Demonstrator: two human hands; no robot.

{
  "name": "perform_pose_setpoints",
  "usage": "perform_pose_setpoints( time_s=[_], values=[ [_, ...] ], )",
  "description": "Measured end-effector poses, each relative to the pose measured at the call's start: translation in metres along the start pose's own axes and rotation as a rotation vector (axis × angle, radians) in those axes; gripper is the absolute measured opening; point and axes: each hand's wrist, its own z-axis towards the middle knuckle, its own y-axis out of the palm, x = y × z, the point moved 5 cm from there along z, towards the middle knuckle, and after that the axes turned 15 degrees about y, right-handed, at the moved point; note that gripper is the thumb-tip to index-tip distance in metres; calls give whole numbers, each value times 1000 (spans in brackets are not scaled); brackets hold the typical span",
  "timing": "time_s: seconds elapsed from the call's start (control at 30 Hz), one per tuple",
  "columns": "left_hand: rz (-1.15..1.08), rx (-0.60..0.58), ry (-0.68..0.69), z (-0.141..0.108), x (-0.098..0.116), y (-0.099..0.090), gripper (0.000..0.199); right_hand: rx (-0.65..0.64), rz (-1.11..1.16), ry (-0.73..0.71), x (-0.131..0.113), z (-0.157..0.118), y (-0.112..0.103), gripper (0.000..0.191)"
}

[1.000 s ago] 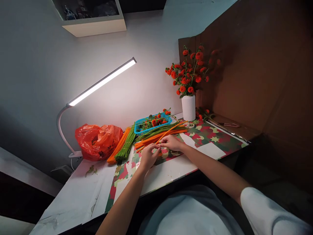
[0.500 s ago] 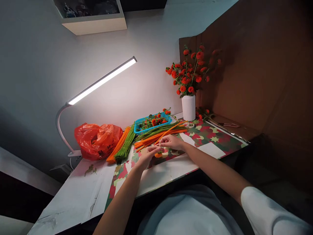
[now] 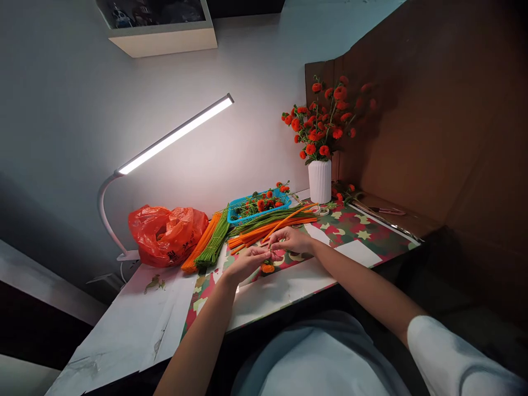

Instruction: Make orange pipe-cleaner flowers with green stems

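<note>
An orange flower (image 3: 268, 268) with a bit of green hangs head-down just below my fingertips, over the patterned table covering. My left hand (image 3: 251, 260) pinches it near its stem, thumb and fingers together. From the right, my right hand (image 3: 287, 241) meets it with bent fingers closed at the top of the same stem. The stem is thin and mostly hidden between the fingers. Just beyond my hands lie orange pipe cleaners (image 3: 251, 238) and a layer of green pipe cleaners (image 3: 264, 221).
A blue basket (image 3: 234, 221) holds orange flowers and greenery. Left of it are bundled green stems (image 3: 213, 245) and a red plastic bag (image 3: 165, 234) under a lit lamp (image 3: 177, 133). A white vase (image 3: 320, 181) of flowers stands back right, near tape rolls (image 3: 324, 211) and pliers (image 3: 390, 211).
The orange flower hangs slightly lower and shows more fully below my fingers. My fingers have shifted a little on the stem. The whole view has moved slightly.
</note>
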Motion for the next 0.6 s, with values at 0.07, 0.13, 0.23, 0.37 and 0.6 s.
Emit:
perform_pose_setpoints(
  time_s=[0.07, 0.13, 0.23, 0.37, 0.6],
  values=[
    [-100, -37, -25, 0, -2, 2, 36, -33, 26, 12, 0, 1, 2, 35],
    [-21, 22, -12, 1, -3, 0, 38, -14, 35, 36, 4, 3, 1, 36],
    [348, 298, 85, 3, 3, -9, 37, 106, 38, 68, 14, 8, -4, 37],
    [739, 511, 155, 0, 14, -10, 27, 237, 40, 82, 25, 13, -5, 33],
    [498, 249, 66, 3, 4, -10, 44, 149, 44, 47, 13, 6, -2, 36]
  ],
)
